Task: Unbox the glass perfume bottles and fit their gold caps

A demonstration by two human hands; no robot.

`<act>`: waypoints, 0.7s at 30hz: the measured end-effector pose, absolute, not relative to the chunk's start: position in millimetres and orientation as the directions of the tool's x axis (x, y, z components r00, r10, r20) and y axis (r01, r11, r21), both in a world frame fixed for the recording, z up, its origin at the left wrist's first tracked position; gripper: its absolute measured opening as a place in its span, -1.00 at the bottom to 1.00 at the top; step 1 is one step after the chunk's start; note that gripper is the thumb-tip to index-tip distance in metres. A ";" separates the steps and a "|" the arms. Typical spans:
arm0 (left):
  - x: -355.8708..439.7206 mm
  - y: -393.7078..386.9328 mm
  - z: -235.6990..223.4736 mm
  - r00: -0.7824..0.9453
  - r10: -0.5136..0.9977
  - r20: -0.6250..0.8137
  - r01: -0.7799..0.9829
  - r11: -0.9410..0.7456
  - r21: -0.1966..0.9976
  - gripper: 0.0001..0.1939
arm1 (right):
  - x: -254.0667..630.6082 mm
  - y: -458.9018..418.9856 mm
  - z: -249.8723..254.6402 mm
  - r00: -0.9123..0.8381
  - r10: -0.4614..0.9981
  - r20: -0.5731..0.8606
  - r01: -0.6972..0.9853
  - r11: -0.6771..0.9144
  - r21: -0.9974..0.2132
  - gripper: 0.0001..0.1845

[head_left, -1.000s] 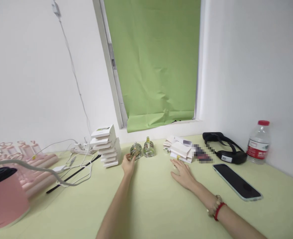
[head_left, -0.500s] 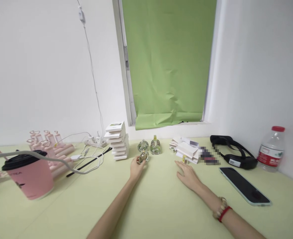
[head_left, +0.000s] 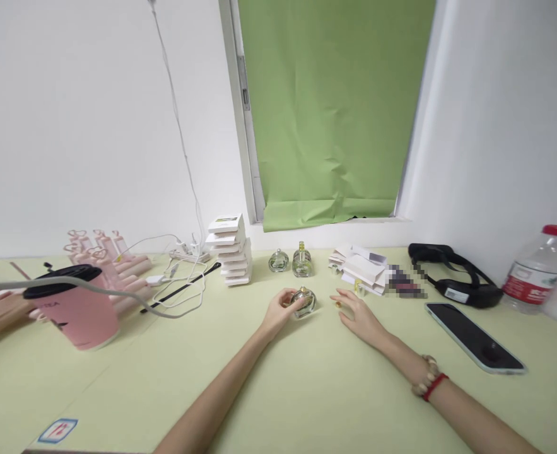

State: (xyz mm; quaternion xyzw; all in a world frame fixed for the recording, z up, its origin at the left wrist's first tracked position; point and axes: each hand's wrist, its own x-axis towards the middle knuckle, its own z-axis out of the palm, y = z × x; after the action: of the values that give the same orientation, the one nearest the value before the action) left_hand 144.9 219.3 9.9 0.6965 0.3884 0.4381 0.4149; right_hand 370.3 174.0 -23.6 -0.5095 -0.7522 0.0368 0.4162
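Note:
My left hand (head_left: 282,311) grips a round clear glass perfume bottle (head_left: 303,304) from its left side, near the table's middle. To its right, my right hand (head_left: 361,318) is half curled just above the table, with a small gold-coloured piece (head_left: 339,304) between thumb and fingers; its exact kind is too small to tell. Behind the hands stand another round perfume bottle (head_left: 278,260) and a group of similar bottles (head_left: 301,261) lined up one behind the other. A small yellow-and-silver part (head_left: 359,291) lies beyond my right fingertips, beside white cartons (head_left: 366,270).
A stack of white boxes (head_left: 231,252) stands behind on the left. Further left are a pink cup (head_left: 82,318), cables (head_left: 197,302), pink tubes (head_left: 129,268) and another person's hand (head_left: 4,315). On the right lie a phone (head_left: 474,337), a black headset (head_left: 467,293) and a water bottle (head_left: 533,271).
My left hand has brought the perfume bottle right and nearer, away from the other bottles. My right hand's fingers have curled in around a small gold piece. The view has shifted slightly.

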 end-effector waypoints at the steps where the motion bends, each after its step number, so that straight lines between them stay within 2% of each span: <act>1: 144.7 218.6 10.8 0.362 0.891 0.275 0.172 -0.353 0.920 -0.57 | 370.5 175.7 -24.0 -0.118 0.803 0.584 0.753 0.455 -0.475 -0.57; 4: 144.0 218.4 12.3 0.488 0.839 0.239 0.215 -0.381 0.899 -0.53 | 371.2 182.3 -25.3 -0.079 0.824 0.560 0.790 0.395 -0.469 -0.67; 7: 146.0 220.5 11.1 0.525 0.819 0.233 0.326 -0.446 0.833 -0.52 | 370.0 188.2 -26.5 -0.042 0.825 0.564 0.786 0.376 -0.491 -0.73; 12: 156.4 224.1 6.8 0.540 0.766 0.348 0.553 -0.635 0.539 -0.53 | 361.3 192.8 -25.6 -0.016 0.812 0.583 0.758 0.390 -0.523 -0.83; 16: 161.5 220.2 9.0 0.665 0.633 0.396 0.515 -0.773 0.371 -0.61 | 355.2 190.4 -19.7 0.011 0.796 0.605 0.702 0.425 -0.571 -0.85; 19: 160.6 213.8 13.6 0.707 0.581 0.404 0.458 -0.811 0.364 -0.66 | 352.1 182.8 -12.2 0.123 0.781 0.612 0.598 0.434 -0.674 -0.83; 21: 159.9 209.3 15.8 0.704 0.579 0.412 0.413 -0.805 0.426 -0.63 | 348.2 175.4 -6.3 0.202 0.774 0.601 0.508 0.441 -0.740 -0.81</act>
State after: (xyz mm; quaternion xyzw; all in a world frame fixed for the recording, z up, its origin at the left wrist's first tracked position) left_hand 159.9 209.3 15.8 0.9102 0.2724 0.2719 0.1527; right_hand 348.2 175.4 -6.3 -0.5159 -0.6210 0.1147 0.5788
